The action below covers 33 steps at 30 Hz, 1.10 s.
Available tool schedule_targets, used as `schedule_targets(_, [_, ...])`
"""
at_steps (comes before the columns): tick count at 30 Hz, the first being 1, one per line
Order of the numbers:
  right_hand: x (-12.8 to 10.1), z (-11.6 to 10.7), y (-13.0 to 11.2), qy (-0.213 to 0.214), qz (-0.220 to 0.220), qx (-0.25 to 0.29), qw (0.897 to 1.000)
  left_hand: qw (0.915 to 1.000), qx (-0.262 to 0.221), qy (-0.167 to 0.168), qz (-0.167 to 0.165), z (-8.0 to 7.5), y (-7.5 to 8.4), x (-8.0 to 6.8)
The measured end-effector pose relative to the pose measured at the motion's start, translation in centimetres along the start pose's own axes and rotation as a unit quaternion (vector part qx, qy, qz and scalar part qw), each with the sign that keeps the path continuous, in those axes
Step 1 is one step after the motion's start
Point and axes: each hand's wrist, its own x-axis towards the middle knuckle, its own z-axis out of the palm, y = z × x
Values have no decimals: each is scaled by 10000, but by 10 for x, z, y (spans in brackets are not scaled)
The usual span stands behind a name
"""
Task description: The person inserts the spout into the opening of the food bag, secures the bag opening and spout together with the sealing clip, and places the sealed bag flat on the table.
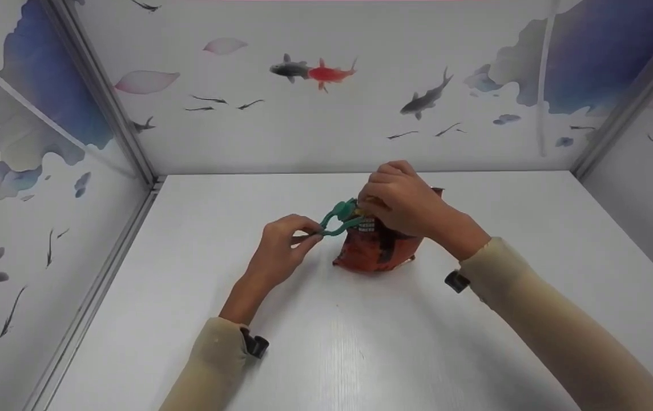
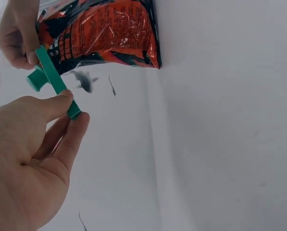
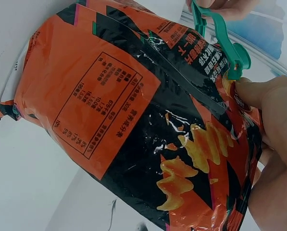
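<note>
Snack bag (image 1: 375,248) stood upright near the middle of the white table (image 1: 361,342), orange-red w/ black print, its top gathered under the right hand (image 1: 398,197). Right hand sat on top of the bag, fingers curled over and gripping the bunched upper edge; the right wrist view showed the thumb and fingers (image 3: 273,110) pressed into the foil beside the clip's round hinge end.

Green clip (image 1: 339,218) stuck out from the bag's top toward the person's left, just below and beside the right hand's knuckles. Left hand (image 1: 281,245) was to the left of the bag, not touching it, and pinched the clip's free end between thumb and forefinger; the left wrist view showed that pinch clearly, thumb on one side of the long green bar (image 2: 56,82), finger on the other. In the head view the clip's two arms looked parted, w/ a gap between them. Couldn't tell whether the bag's edge sat betw. the arms.

So: bag under the right hand, clip bridging the two hands, left hand well clear of the bag itself. Beige sleeves (image 1: 537,319) on both arms. Walls w/ painted fish (image 1: 312,71) stood around the table.
</note>
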Motion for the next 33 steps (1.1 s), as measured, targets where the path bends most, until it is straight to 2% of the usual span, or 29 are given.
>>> schedule_targets(4, [0, -2, -2, -20, -37, 82, 10000, 9999, -19, 50, 97, 1, -1, 0])
schedule_targets(20, [2, -2, -3, -46, -37, 166, 9998, 9999, 147, -49, 18, 0, 0, 0])
schedule_targets(33, [2, -5, -5, 13, -38, 302, 9995, 9990, 330, 141, 274, 4, 3, 1])
